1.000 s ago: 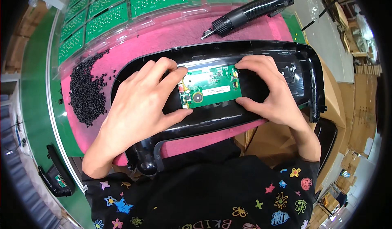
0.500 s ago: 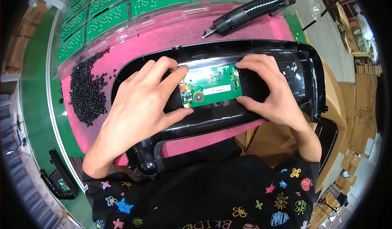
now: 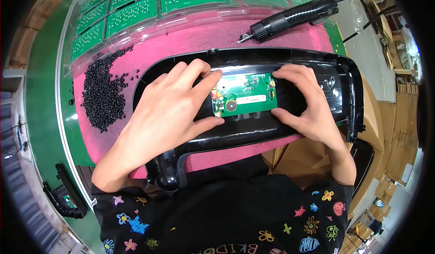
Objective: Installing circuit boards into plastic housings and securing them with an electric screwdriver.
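Over pink cloth (image 3: 199,37), left hand (image 3: 167,104) and right hand (image 3: 316,111) pinch 1 green board (image 3: 249,89): glossy, parts facing up, long axis left to right.

V. bright, w/ white light that looks to come from above. Curved shiny black plastic shell (image 3: 290,98) has white glare streaks, & flat green circuit board (image 3: 248,90) shines pale near its top. Middle's sharp; stacked brown cardboard boxes (image 3: 401,118) at far R look fuzzy. Straight lines bend, corners go black.
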